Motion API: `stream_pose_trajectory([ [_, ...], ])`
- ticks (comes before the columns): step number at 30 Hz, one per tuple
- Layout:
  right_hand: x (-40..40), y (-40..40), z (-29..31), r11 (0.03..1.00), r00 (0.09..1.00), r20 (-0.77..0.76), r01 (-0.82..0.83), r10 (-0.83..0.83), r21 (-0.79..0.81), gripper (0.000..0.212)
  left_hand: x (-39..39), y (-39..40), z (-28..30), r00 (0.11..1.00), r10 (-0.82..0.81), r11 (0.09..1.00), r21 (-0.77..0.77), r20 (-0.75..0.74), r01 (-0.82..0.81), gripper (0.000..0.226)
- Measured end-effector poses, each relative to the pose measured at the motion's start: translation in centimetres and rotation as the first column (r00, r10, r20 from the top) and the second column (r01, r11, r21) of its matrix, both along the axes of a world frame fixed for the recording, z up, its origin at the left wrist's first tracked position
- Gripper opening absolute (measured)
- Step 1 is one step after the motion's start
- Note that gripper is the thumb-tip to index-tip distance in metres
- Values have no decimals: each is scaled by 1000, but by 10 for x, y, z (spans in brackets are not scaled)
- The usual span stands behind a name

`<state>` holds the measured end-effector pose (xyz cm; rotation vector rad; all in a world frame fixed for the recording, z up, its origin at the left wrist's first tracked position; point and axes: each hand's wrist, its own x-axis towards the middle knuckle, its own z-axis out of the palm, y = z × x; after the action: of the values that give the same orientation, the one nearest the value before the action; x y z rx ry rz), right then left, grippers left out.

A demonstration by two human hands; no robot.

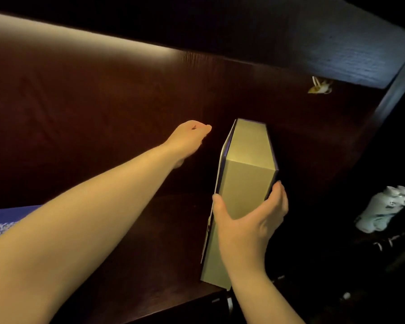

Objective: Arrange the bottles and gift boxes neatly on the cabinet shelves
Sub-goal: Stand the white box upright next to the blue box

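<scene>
A tall pale-gold gift box (246, 174) with dark purple edges stands upright on the dark wooden cabinet shelf (154, 249). My right hand (248, 220) grips its near narrow face, thumb on the left edge and fingers round the right edge. My left hand (187, 141) reaches deep into the shelf to the left of the box, near the back panel, fingers curled and holding nothing I can see; it is apart from the box. Pale ceramic bottles (381, 211) stand in the dark compartment to the right.
A blue patterned box (0, 223) lies at the far left on the shelf. The upper shelf board (337, 57) overhangs, with a small yellow-white object (319, 86) hanging beneath it. A dark upright divider (393, 99) stands at the right.
</scene>
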<state>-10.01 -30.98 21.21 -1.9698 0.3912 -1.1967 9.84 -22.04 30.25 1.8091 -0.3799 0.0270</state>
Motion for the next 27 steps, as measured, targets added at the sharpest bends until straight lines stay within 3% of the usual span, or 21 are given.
stream_pose_trajectory([
  [4, 4, 12, -9, 999, 996, -77, 35, -33, 26, 124, 42, -45, 3, 983, -63, 993, -110, -170, 45, 62],
  [10, 9, 32, -18, 989, 990, -72, 129, -124, 68, 136, 90, -88, 5, 901, -286, 928, -327, -327, 177, 92],
  [17, 16, 30, -22, 970, 968, -145, 219, -202, 106, 137, 105, -126, -2, 849, -420, 877, -383, -320, 289, 71],
  [27, 18, 26, -21, 975, 966, -159, 213, -202, 56, 136, 81, -124, 9, 848, -440, 866, -389, -295, 315, 57],
])
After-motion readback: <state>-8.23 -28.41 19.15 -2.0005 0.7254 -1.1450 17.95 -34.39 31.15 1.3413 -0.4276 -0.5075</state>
